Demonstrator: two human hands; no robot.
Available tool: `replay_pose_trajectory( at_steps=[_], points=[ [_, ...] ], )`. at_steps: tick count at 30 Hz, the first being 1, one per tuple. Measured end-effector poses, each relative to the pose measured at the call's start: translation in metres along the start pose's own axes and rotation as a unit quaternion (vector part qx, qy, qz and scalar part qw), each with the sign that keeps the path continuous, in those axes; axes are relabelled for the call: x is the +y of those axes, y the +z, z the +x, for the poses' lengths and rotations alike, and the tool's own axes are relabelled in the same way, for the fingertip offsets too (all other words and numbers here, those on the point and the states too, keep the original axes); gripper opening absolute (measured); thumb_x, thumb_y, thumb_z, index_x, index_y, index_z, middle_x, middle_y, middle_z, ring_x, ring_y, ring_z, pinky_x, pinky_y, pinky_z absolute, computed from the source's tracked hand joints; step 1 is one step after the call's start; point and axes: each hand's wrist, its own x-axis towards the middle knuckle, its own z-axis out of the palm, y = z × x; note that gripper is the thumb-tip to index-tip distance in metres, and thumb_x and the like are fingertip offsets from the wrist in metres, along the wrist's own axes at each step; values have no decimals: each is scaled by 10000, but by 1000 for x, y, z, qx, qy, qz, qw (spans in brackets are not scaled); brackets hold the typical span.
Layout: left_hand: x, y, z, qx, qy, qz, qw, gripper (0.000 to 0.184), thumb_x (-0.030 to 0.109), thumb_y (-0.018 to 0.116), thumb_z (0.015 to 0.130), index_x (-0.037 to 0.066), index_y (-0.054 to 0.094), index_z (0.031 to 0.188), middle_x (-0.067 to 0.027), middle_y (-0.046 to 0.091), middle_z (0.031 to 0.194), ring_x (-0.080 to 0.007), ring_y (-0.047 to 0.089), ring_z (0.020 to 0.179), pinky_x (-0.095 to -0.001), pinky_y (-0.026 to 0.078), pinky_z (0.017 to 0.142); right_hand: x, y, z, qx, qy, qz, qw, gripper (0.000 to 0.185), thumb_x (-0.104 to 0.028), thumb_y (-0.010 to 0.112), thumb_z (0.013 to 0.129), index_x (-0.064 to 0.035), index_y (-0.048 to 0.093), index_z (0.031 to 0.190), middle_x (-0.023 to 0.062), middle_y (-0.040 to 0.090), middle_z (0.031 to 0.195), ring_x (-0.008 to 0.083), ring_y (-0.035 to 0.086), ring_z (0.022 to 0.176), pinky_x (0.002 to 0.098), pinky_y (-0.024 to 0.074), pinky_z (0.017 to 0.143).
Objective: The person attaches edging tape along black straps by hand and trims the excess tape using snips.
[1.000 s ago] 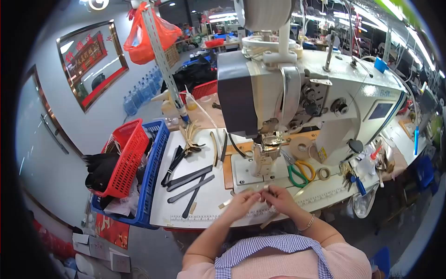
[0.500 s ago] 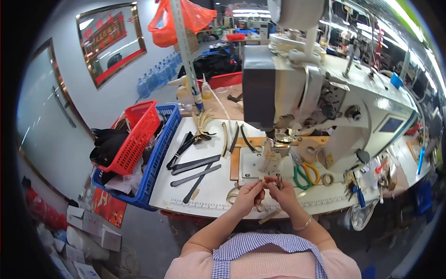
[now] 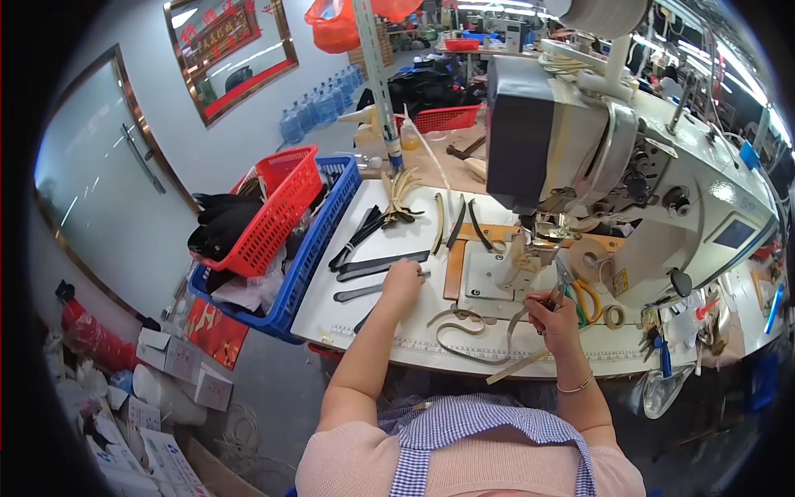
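My left hand [image 3: 403, 286] is over the flat black strips on the left of the white table, its fingers closed around the right part of one dark grey strip [image 3: 358, 292]. Another black strip [image 3: 383, 264] lies just above it. At the table's front, my right hand [image 3: 553, 316] is closed, with a long tan strip [image 3: 464, 326] running up to its fingers. That strip curls across the table in loops. A small dark metal thing shows between the right fingers, too small to name. Scissors with yellow and green handles [image 3: 590, 300] lie behind this hand, partly hidden.
A sewing machine [image 3: 662, 190] stands at the right of the white table [image 3: 331, 313]. Tape rolls [image 3: 614, 316] lie by its base. A bundle of tan strips [image 3: 399, 197] is at the back left. Red [image 3: 277, 211] and blue baskets [image 3: 290, 305] flank the table.
My hands were together in front of the machine and are now apart. The left hand has reached out left to the dark strips; the right has shifted right. The view has turned slightly.
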Motion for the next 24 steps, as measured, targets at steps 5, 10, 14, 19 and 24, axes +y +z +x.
replay_pose_trajectory(
  at_steps=[5, 10, 14, 19, 24],
  points=[
    [5, -15, -1, -35, -22, -59, 997, 160, 119, 671, 715, 35, 656, 850, -131, 612, 854, -295, 587, 845, -390, 466, 748, 1, 5, -1, 15, 30, 27, 999, 141, -68, 645, 788, 6, 636, 909, 47, 601, 688, 75, 547, 555, 168, 344, 409],
    [81, -59, -34, 219, 153, -241, 933, 122, -1, 692, 697, 28, 644, 806, -87, 614, 770, -191, 600, 618, -274, 476, 541, 4, 27, 7, -25, 43, 37, 998, 173, -68, 641, 793, 14, 621, 945, 50, 612, 713, 72, 544, 557, 170, 365, 433],
    [117, -49, -54, 297, 245, -223, 895, 177, -53, 696, 670, 30, 656, 822, -79, 625, 773, -176, 608, 635, -248, 481, 524, -11, 66, 10, -32, 13, 20, 999, 171, -85, 654, 793, 20, 628, 925, 35, 608, 695, 61, 548, 577, 171, 393, 468],
    [124, -33, -68, 326, 278, -199, 881, 244, -74, 699, 645, 16, 665, 870, -113, 618, 800, -232, 616, 685, -294, 502, 602, -3, 77, 13, -22, -67, -62, 996, 166, -100, 642, 799, 23, 637, 910, 28, 630, 732, 72, 600, 683, 196, 478, 596],
    [126, -22, -72, 317, 291, -171, 886, 281, -82, 696, 631, -7, 661, 899, -121, 616, 812, -252, 614, 700, -291, 501, 610, -4, 73, 13, 6, -52, -123, 991, 88, -70, 629, 777, 6, 611, 817, -19, 572, 673, 35, 508, 593, 190, 418, 528]
  ],
)
